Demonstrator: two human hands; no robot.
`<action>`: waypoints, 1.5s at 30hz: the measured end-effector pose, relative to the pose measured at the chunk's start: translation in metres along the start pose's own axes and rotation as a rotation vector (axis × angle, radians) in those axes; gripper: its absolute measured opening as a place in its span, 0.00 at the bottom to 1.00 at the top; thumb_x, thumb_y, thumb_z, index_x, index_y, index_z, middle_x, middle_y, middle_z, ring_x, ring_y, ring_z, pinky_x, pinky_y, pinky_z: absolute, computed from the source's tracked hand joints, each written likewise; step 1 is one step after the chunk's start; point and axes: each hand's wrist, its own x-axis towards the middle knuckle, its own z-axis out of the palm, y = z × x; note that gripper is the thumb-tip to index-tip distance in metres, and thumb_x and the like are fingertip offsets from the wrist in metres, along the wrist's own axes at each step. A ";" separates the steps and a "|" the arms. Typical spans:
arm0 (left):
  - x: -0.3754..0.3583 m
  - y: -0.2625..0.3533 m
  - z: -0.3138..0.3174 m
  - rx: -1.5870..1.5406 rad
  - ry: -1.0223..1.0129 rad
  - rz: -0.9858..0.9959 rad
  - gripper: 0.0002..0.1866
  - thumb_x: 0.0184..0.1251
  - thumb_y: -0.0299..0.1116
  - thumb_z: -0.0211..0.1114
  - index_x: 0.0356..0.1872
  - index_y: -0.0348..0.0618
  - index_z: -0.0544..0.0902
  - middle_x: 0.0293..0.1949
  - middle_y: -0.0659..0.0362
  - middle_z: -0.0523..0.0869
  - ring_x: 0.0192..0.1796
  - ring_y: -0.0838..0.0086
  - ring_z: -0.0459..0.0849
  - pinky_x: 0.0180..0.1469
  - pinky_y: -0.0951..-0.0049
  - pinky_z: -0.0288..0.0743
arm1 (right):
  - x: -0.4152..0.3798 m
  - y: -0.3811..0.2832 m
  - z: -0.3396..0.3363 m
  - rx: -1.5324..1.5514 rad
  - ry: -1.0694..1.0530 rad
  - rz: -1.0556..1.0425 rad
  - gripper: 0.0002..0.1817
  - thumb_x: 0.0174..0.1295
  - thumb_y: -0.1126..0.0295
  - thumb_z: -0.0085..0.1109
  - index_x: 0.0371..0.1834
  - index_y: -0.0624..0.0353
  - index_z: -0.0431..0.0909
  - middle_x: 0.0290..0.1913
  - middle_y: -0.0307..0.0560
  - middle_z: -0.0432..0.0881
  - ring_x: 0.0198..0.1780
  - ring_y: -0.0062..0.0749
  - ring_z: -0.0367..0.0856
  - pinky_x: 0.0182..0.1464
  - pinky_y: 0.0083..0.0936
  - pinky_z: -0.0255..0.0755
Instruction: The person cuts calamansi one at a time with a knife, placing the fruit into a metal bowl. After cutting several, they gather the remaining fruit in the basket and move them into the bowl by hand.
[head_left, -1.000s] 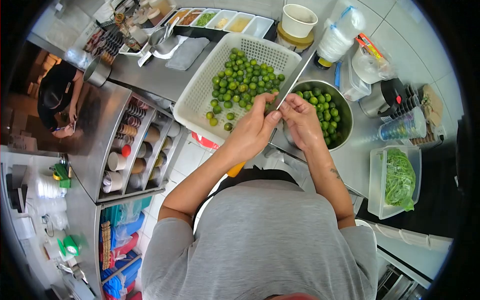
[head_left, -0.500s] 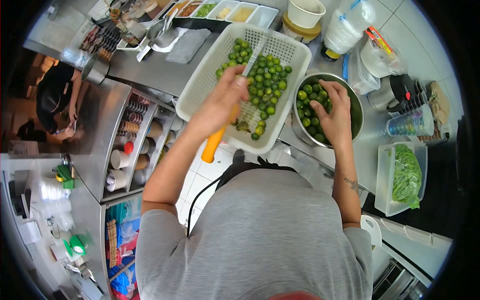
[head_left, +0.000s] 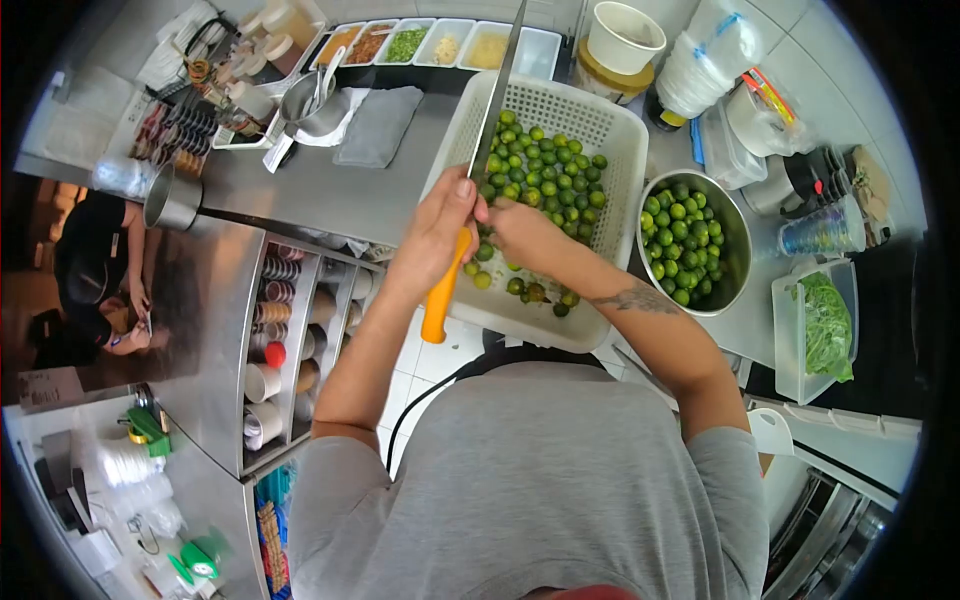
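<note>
My left hand [head_left: 436, 228] is wrapped round a knife whose orange handle [head_left: 436, 305] points down toward me. The long blade [head_left: 497, 90] rises away from me over the left side of the white perforated basket [head_left: 622, 140]. My right hand [head_left: 525, 238] is over the basket, close against the left, its fingers curled together; what they hold, if anything, is hidden. Many small green limes [head_left: 545, 170] lie in the basket, with a few more near its front end. To the right a steel pot [head_left: 738, 265] holds more limes [head_left: 685, 240].
Behind the basket is a row of white trays with chopped food [head_left: 405, 45]. A grey cloth [head_left: 378, 125] lies on the steel counter at left. A clear tub of leafy greens [head_left: 825, 325] stands at right. Another person [head_left: 95, 270] is at far left.
My right hand has left the limes in the pot and come across to my left hand above the basket. The knife now points more steeply away from me. The view has shifted slightly.
</note>
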 end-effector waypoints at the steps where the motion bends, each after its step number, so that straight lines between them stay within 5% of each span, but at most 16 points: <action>1: -0.002 -0.004 -0.003 -0.017 -0.006 -0.018 0.32 0.73 0.60 0.45 0.56 0.37 0.69 0.34 0.56 0.75 0.19 0.78 0.69 0.19 0.80 0.60 | -0.004 0.003 -0.008 0.359 -0.038 0.129 0.09 0.60 0.78 0.56 0.43 0.68 0.80 0.46 0.52 0.80 0.46 0.39 0.83 0.45 0.30 0.79; 5: -0.014 -0.011 -0.002 -0.041 -0.024 -0.071 0.32 0.74 0.59 0.43 0.60 0.37 0.68 0.33 0.58 0.74 0.20 0.79 0.69 0.21 0.80 0.61 | -0.028 -0.004 -0.052 1.505 0.143 0.314 0.17 0.68 0.74 0.53 0.58 0.69 0.72 0.52 0.51 0.80 0.48 0.31 0.82 0.50 0.26 0.77; 8: -0.019 -0.012 0.005 -0.017 -0.071 -0.093 0.32 0.76 0.57 0.43 0.64 0.37 0.65 0.33 0.60 0.73 0.21 0.81 0.68 0.23 0.81 0.62 | -0.043 -0.004 -0.054 1.582 0.216 0.312 0.18 0.69 0.72 0.53 0.60 0.66 0.73 0.51 0.50 0.81 0.47 0.30 0.82 0.52 0.24 0.76; 10: -0.021 -0.012 0.016 0.016 -0.088 -0.076 0.31 0.77 0.53 0.43 0.68 0.37 0.62 0.32 0.62 0.72 0.22 0.82 0.69 0.23 0.80 0.64 | -0.050 -0.005 -0.053 1.582 0.258 0.305 0.16 0.69 0.73 0.53 0.58 0.66 0.75 0.50 0.48 0.81 0.46 0.30 0.81 0.51 0.23 0.74; 17: -0.021 -0.011 0.048 0.021 -0.119 -0.087 0.29 0.75 0.56 0.45 0.58 0.38 0.69 0.32 0.62 0.72 0.22 0.82 0.68 0.23 0.81 0.61 | -0.067 -0.002 -0.051 1.325 0.368 0.183 0.16 0.68 0.73 0.54 0.58 0.66 0.75 0.49 0.46 0.81 0.44 0.25 0.77 0.50 0.23 0.72; 22: -0.020 -0.019 0.052 -0.017 -0.062 -0.115 0.26 0.76 0.56 0.45 0.49 0.38 0.72 0.27 0.63 0.71 0.21 0.83 0.68 0.22 0.81 0.59 | -0.084 -0.004 -0.068 1.431 0.332 0.139 0.16 0.68 0.71 0.55 0.57 0.66 0.75 0.48 0.42 0.82 0.45 0.22 0.78 0.49 0.19 0.72; 28: -0.043 -0.005 0.072 0.537 -0.053 0.118 0.28 0.76 0.48 0.46 0.66 0.36 0.64 0.44 0.48 0.78 0.42 0.65 0.80 0.47 0.68 0.73 | -0.087 0.000 -0.072 1.384 0.430 0.191 0.16 0.68 0.75 0.53 0.57 0.65 0.75 0.46 0.40 0.81 0.46 0.20 0.77 0.50 0.18 0.71; 31: -0.051 0.000 0.079 0.585 -0.065 0.098 0.30 0.76 0.42 0.47 0.72 0.38 0.56 0.58 0.39 0.73 0.56 0.55 0.77 0.61 0.62 0.67 | -0.087 -0.005 -0.071 1.301 0.522 0.228 0.16 0.67 0.77 0.52 0.57 0.65 0.76 0.44 0.39 0.81 0.45 0.20 0.77 0.50 0.18 0.71; 40: -0.034 0.002 0.087 0.632 0.003 0.206 0.27 0.76 0.40 0.48 0.70 0.39 0.58 0.52 0.39 0.75 0.50 0.47 0.80 0.52 0.57 0.73 | -0.095 -0.023 -0.059 1.179 0.490 0.186 0.14 0.69 0.71 0.53 0.53 0.65 0.78 0.38 0.37 0.81 0.39 0.19 0.76 0.46 0.19 0.71; 43: -0.031 0.002 0.086 0.501 -0.059 0.121 0.27 0.76 0.44 0.47 0.69 0.41 0.59 0.52 0.42 0.76 0.50 0.52 0.81 0.50 0.59 0.74 | -0.102 -0.024 -0.061 1.208 0.476 0.194 0.15 0.69 0.70 0.55 0.54 0.65 0.78 0.39 0.39 0.82 0.40 0.19 0.76 0.46 0.19 0.72; 45: -0.031 0.003 0.082 0.334 -0.145 0.010 0.29 0.76 0.47 0.47 0.71 0.42 0.58 0.45 0.51 0.76 0.37 0.69 0.77 0.39 0.72 0.70 | -0.111 -0.025 -0.068 1.166 0.497 0.271 0.13 0.68 0.70 0.55 0.52 0.64 0.79 0.39 0.36 0.81 0.39 0.18 0.75 0.45 0.19 0.70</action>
